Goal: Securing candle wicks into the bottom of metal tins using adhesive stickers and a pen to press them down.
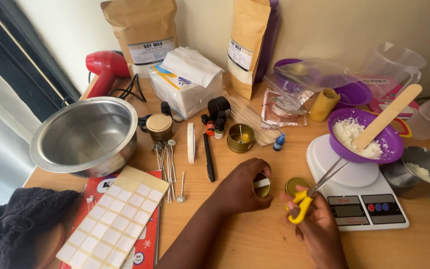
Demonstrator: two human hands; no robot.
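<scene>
Scissors (314, 192) with yellow plastic handles are gripped by the right hand (319, 231) at lower right, steel blades slanting up-right over the white scale (354, 184). A small round gold tin (261, 185), lying on its side on the wooden bench (255, 239), is pinched closed-fingered by the left hand (237, 192) at centre.

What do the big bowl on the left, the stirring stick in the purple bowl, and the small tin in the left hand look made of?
Big bowl: likely stainless steel, brushed grey with reflections. Stirring stick: pale, matte, flat, probably wood. Small tin in the left hand: gold-toned shiny metal, apparently.
</scene>
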